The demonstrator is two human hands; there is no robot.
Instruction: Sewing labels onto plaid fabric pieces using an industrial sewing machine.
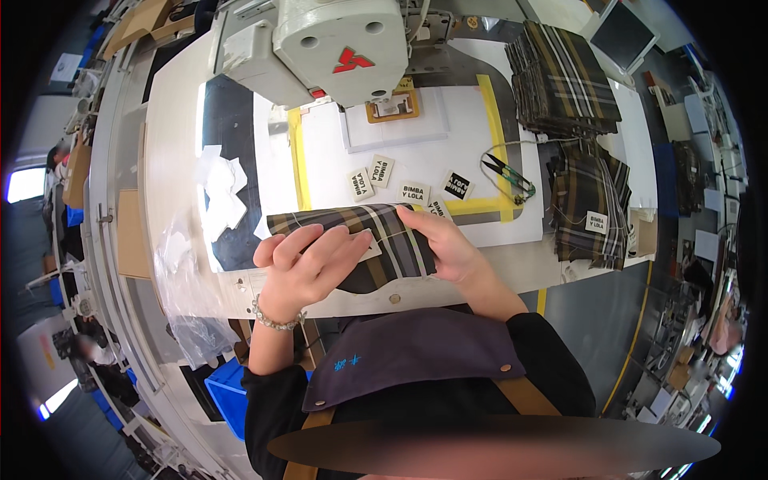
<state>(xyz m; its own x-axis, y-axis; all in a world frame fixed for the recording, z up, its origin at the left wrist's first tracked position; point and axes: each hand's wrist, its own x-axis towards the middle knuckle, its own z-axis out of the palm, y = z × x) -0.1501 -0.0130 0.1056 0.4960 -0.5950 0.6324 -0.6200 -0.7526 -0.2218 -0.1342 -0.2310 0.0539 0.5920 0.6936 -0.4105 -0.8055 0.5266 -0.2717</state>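
My left hand (302, 274), with a bracelet at the wrist, lies over a folded plaid fabric piece (376, 270), fingers curled on it near a pale square label (370, 251). The fabric's right side is gripped by my right hand (454, 256), thumb along the top. Just above it, several small square labels (382, 170), pale ones and a black one, lie on a white sheet with yellow tape (300, 152). Green-handled thread snips (508, 178) rest to their right.
A white sewing machine (336, 52) stands at the back. Plaid fabric stacks (564, 76) sit at the right, a lower pile (588, 192) nearer. White scraps (220, 188) and clear plastic (192, 304) are at the left; a blue crate (228, 396) is below.
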